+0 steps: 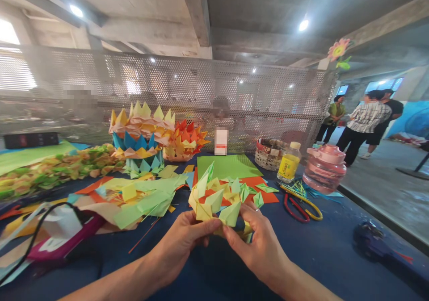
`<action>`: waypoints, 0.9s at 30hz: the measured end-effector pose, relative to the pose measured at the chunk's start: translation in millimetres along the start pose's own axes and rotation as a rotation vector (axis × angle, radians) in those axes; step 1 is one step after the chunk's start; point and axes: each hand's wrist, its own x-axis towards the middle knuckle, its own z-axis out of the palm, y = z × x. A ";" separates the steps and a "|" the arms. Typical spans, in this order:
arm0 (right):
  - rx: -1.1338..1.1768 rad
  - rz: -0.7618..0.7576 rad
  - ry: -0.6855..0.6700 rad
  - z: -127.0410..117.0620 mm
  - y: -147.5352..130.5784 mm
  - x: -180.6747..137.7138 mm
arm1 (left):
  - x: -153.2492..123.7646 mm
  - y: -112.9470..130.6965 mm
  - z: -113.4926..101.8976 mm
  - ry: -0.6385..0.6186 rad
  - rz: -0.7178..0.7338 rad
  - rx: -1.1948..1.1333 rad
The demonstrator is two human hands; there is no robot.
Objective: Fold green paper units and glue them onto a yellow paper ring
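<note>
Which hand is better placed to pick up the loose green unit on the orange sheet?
Right, probably. The loose green unit lies on the orange sheet just past the right hand; the left hand pinches the origami piece on the far side.

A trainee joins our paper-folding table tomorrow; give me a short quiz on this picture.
1. True or false: the left hand and the right hand both grip the folded paper piece.
2. What lies on the table to the right of the hands? A scissors B stapler C ruler
3. Fill in: the bottle beside the pink jar has a ____ label.
Key: 1 true; 2 A; 3 yellow.
</note>
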 end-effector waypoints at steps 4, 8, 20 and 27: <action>0.030 0.019 -0.011 0.2 -0.2 0.3 | -1.5 0.2 0.6 -0.010 -0.004 0.014; 0.076 0.025 -0.017 -0.4 0.3 0.5 | -2.9 1.7 2.4 0.008 -0.014 0.017; 0.063 -0.019 -0.015 -1.1 -1.7 -0.6 | -3.5 1.9 3.9 0.003 -0.007 0.051; 0.021 -0.027 -0.058 0.5 -1.5 -3.0 | -4.1 3.1 3.4 0.019 -0.017 0.016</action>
